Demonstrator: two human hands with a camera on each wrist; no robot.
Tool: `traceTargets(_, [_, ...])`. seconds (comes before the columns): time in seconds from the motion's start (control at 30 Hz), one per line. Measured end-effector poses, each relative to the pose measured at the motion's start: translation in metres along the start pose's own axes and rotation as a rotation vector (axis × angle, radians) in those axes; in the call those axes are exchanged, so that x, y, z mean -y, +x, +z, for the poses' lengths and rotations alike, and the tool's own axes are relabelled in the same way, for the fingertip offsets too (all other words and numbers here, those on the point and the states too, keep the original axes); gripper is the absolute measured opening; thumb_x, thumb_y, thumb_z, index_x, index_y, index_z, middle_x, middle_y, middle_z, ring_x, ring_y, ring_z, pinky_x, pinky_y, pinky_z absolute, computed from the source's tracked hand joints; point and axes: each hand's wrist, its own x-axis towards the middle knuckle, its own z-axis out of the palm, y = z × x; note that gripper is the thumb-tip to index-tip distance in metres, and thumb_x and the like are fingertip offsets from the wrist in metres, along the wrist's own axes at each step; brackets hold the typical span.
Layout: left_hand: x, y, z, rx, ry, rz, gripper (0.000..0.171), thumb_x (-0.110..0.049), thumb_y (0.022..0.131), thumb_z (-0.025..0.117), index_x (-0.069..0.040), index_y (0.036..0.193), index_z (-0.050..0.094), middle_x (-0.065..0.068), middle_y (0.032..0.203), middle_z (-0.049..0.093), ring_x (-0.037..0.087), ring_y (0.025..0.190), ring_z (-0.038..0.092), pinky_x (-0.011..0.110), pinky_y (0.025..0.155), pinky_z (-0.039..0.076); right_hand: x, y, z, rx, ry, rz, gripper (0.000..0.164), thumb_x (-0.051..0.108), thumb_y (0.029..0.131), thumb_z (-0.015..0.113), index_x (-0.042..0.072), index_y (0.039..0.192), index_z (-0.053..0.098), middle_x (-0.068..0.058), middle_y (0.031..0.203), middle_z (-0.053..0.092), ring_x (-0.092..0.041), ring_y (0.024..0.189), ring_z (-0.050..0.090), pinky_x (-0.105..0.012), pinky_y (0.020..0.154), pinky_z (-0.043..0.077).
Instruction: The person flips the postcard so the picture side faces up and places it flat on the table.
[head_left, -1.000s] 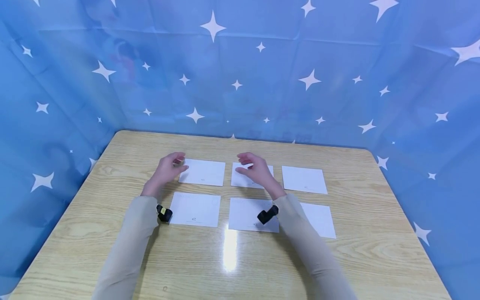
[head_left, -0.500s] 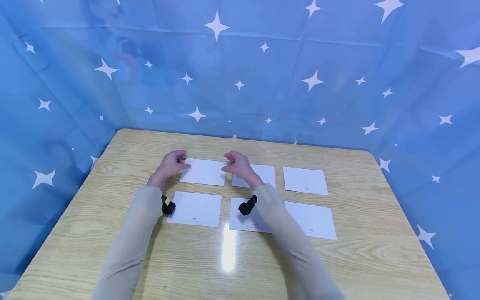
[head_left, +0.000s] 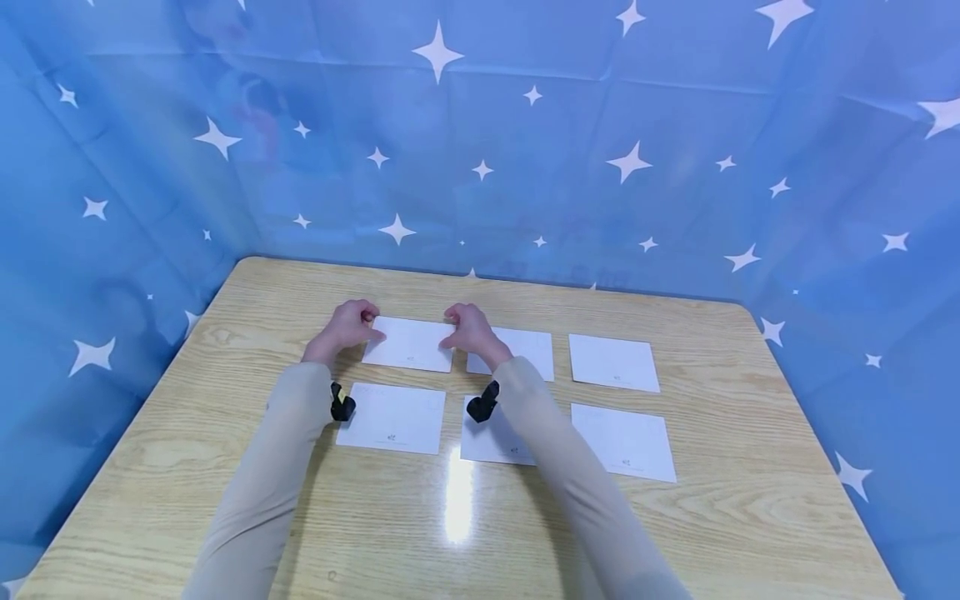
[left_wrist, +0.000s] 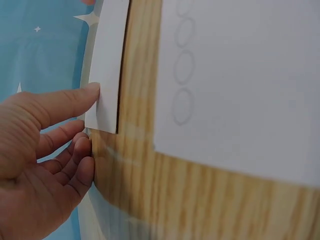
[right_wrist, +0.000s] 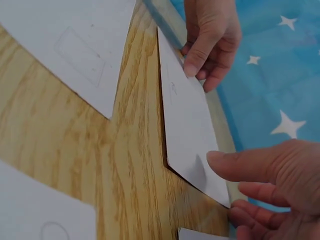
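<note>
White postcards lie in two rows on the wooden table. Both hands are at the back-left postcard [head_left: 412, 343], which lies flat. My left hand [head_left: 347, 325] pinches its left end; in the left wrist view the thumb [left_wrist: 75, 102] overlaps the top face of the postcard [left_wrist: 107, 60] and the fingers curl at its edge. My right hand [head_left: 471, 332] pinches the opposite end. In the right wrist view, the right thumb [right_wrist: 240, 162] lies over the corner of the postcard [right_wrist: 187, 115], with the other fingers low at the edge, partly hidden.
Next to it lie the back-middle postcard [head_left: 528, 352] and the back-right postcard [head_left: 613, 364]. Nearer are the front-left [head_left: 392, 418], front-middle [head_left: 491, 437] and front-right [head_left: 626, 442] postcards. A blue starry curtain [head_left: 525, 167] hangs behind the table [head_left: 375, 533].
My right hand has moved left from over the back-middle postcard to the right end of the back-left one. Both hands have closed in on that postcard's ends.
</note>
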Motion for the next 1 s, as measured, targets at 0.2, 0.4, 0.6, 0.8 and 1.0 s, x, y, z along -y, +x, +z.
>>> traceTargets(0.2, [-0.005,0.000,-0.001,0.029,-0.005,-0.037,0.041,-0.004,0.081,0.070,0.009,0.114,0.052,0.016,0.097,0.049,0.026,0.087,0.043,0.034,0.076,0.039,-0.001,0.003,0.000,0.010,-0.066,0.006,0.055,0.010,0.076,0.078,-0.001,0.124,0.053,-0.013,0.115,0.052,-0.024,0.101,0.047,-0.033,0.091,0.042])
traceTargets(0.4, [-0.008,0.003,-0.002,0.051,0.050,-0.069,0.042,-0.006,0.080,0.071,0.009,0.113,0.050,0.014,0.094,0.046,0.026,0.086,0.042,0.033,0.075,0.038,-0.001,0.007,-0.002,0.042,-0.116,0.019,0.049,0.013,0.076,0.078,0.000,0.117,0.055,-0.012,0.111,0.054,-0.022,0.097,0.046,-0.032,0.088,0.043])
traceTargets(0.6, [-0.010,0.001,-0.003,0.058,0.014,-0.086,0.043,-0.004,0.080,0.071,0.006,0.111,0.044,0.013,0.093,0.044,0.026,0.086,0.042,0.033,0.075,0.037,0.001,0.009,-0.003,0.047,-0.113,0.034,0.039,0.012,0.075,0.079,-0.001,0.105,0.056,-0.010,0.105,0.051,-0.021,0.091,0.042,-0.029,0.076,0.039])
traceTargets(0.8, [-0.007,-0.002,-0.004,0.029,-0.059,-0.066,0.044,-0.003,0.079,0.071,0.005,0.111,0.042,0.012,0.089,0.046,0.024,0.081,0.043,0.032,0.073,0.038,0.002,0.005,-0.005,0.022,-0.094,0.012,0.029,0.012,0.076,0.078,0.004,0.078,0.050,-0.004,0.072,0.043,-0.019,0.066,0.040,-0.027,0.058,0.034])
traceTargets(1.0, [0.001,-0.007,-0.006,-0.013,-0.120,-0.082,0.026,-0.008,0.082,0.070,0.003,0.097,0.051,0.009,0.084,0.049,0.020,0.075,0.046,0.027,0.065,0.041,-0.004,-0.002,-0.007,0.013,0.069,0.021,0.036,0.015,0.080,0.074,0.008,0.065,0.042,-0.002,0.055,0.046,-0.014,0.050,0.041,-0.025,0.050,0.033])
